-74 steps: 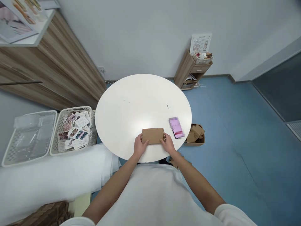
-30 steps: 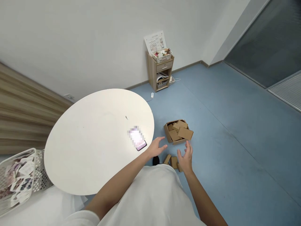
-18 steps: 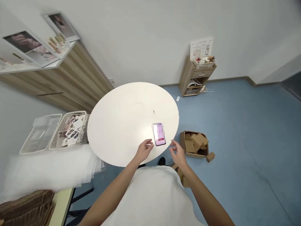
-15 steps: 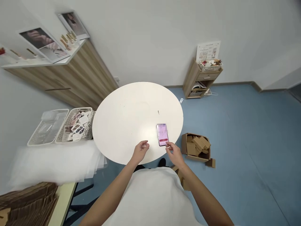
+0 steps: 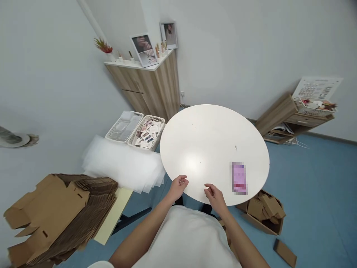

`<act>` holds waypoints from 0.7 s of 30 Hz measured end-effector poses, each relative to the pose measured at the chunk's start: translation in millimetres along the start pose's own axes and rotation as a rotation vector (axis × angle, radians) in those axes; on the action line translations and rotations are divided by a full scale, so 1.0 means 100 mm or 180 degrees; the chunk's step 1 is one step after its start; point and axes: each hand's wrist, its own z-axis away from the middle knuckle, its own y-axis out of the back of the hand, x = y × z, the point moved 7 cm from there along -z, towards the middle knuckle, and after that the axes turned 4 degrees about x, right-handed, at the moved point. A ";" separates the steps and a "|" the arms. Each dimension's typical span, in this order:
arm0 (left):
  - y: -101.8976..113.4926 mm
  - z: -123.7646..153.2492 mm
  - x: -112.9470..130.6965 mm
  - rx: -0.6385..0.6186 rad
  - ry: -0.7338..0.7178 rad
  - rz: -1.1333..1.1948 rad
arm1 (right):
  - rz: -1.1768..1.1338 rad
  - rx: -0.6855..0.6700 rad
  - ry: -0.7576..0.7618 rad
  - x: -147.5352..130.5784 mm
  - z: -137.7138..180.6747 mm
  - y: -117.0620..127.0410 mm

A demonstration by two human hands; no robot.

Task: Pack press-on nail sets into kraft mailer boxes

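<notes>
Phone: at the right of the tabletop, toward the near edge. Left hand and right hand: at the near edge, well apart, fingers loosely curled, nothing visible in either. The right hand has shifted left, away from the phone. The box both hands gripped earlier is gone from between them, which leaves both free. Small boxes: in the carton, right. The view has swung left, showing more of the flat stack.
</notes>
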 end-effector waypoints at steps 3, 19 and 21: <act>0.34 -0.05 -0.14 0.0066 0.0107 0.0017 | 0.0027 -0.0100 -0.0032 -0.14 -0.07 -0.28; 1.10 0.18 -0.29 0.0856 0.0434 0.0005 | 0.0265 -0.1101 0.0440 -0.62 -0.65 -1.08; 1.17 0.16 -0.27 0.0945 0.0445 0.0016 | 0.0298 -0.1220 0.0489 -0.69 -0.71 -1.15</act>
